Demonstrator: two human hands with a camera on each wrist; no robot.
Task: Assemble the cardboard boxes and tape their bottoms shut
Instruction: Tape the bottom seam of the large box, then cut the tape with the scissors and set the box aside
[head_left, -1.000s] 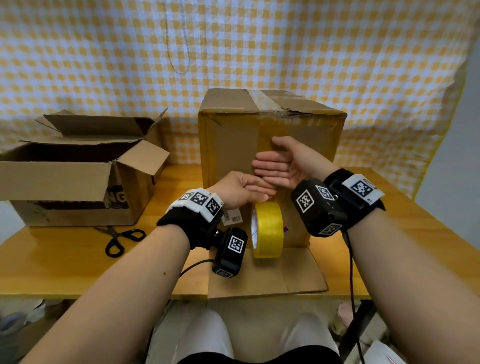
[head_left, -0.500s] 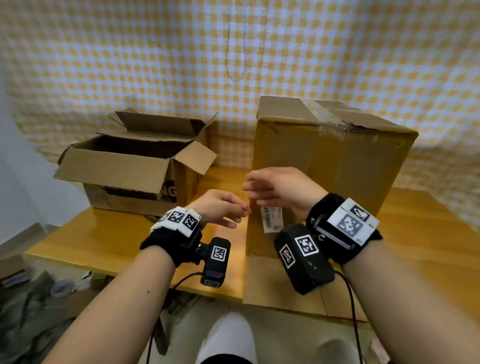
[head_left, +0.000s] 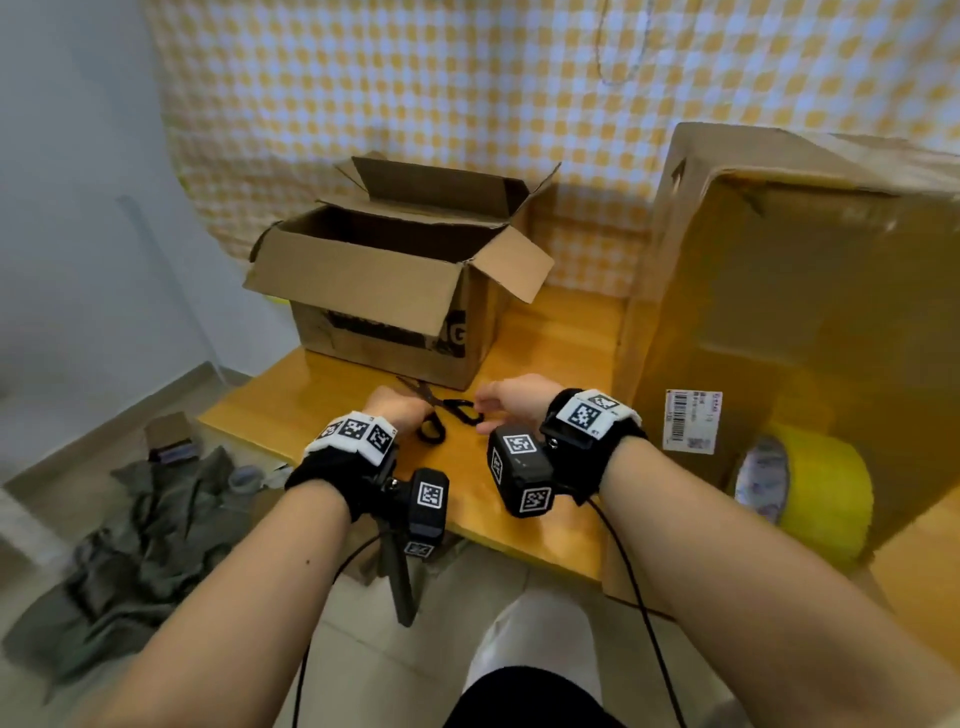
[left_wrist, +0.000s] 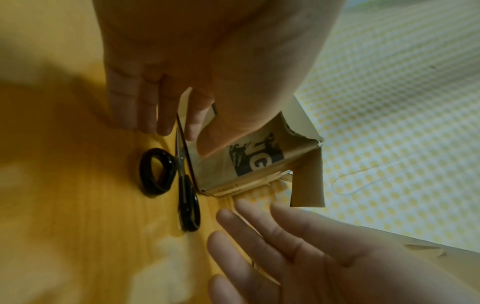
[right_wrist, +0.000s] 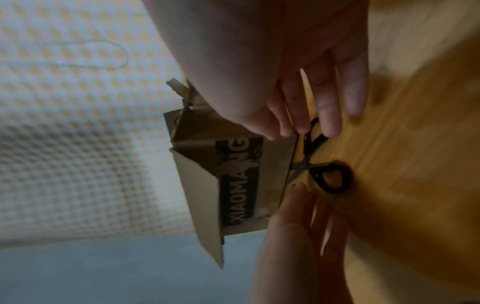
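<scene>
Tabletop (head_left: 524, 525): scissors (head_left: 441, 413) between both hands (head_left: 511, 402), seemingly untouched.

surface (head_left: 332, 400): yellow-orange wood, glossy, its near edge facing the person
open box (head_left: 395, 306): brown cardboard, stands on the far left part of the surface, top flaps up and out, dark printed band on its front
scissors (head_left: 441, 415): black handles, lie flat just in front of the open box
tall box (head_left: 810, 291): stands on the right part, a barcode label on its side
tape roll (head_left: 815, 499): yellow, on edge against the tall box
floor (head_left: 124, 415): pale tiles; a crumpled grey-green cloth (head_left: 130, 545) lies on it
</scene>
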